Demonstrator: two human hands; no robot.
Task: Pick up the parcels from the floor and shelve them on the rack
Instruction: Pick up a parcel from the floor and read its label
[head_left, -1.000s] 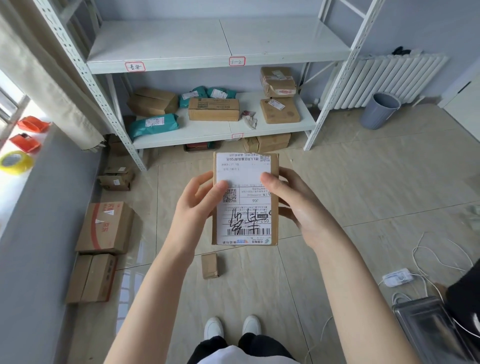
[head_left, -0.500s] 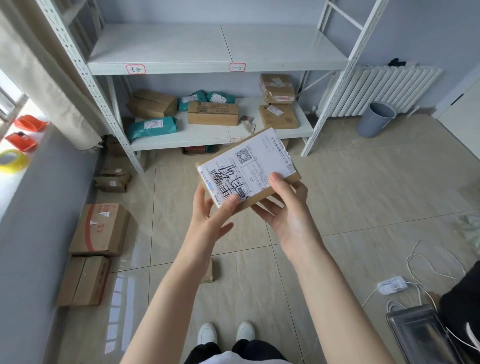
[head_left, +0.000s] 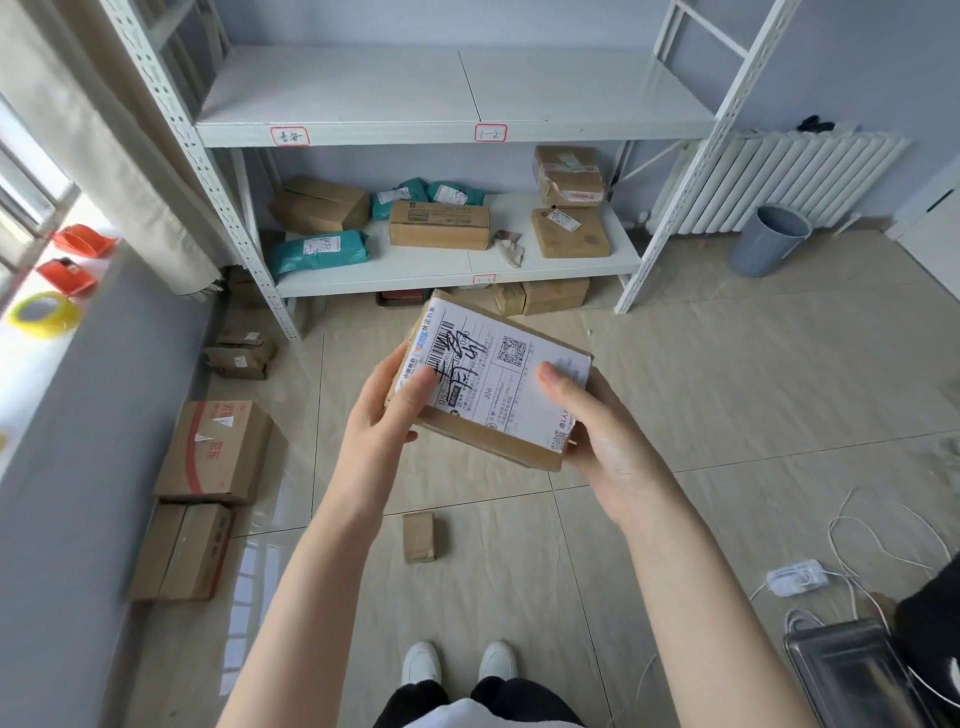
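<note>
Head view is showing white shoes (head_left: 457, 662) at six o'clock, the person standing on the tiled floor (head_left: 727, 395) and facing the rack (head_left: 457, 132). A small brown parcel (head_left: 418, 536) is lying on the tiles just beyond the shoes, and bigger cartons (head_left: 215, 452) are sitting at nine o'clock along the wall. Above the small parcel, both hands are holding a flat cardboard parcel (head_left: 493, 384) label-up in mid-air, tilted, well short of the shelves. The left hand (head_left: 382, 421) is clamping its near-left corner, thumb on the label, fingers underneath. The right hand (head_left: 597, 431) is gripping the right end, thumb on top, palm cupping the edge.

At twelve o'clock the lower shelf (head_left: 441, 270) is carrying boxes and teal mailers; the upper shelf (head_left: 452, 98) is lying bare. The person seems to be reading the label to choose a slot. Next, stepping forward and reaching out to set the parcel flat on an open patch of shelf looks necessary.
</note>
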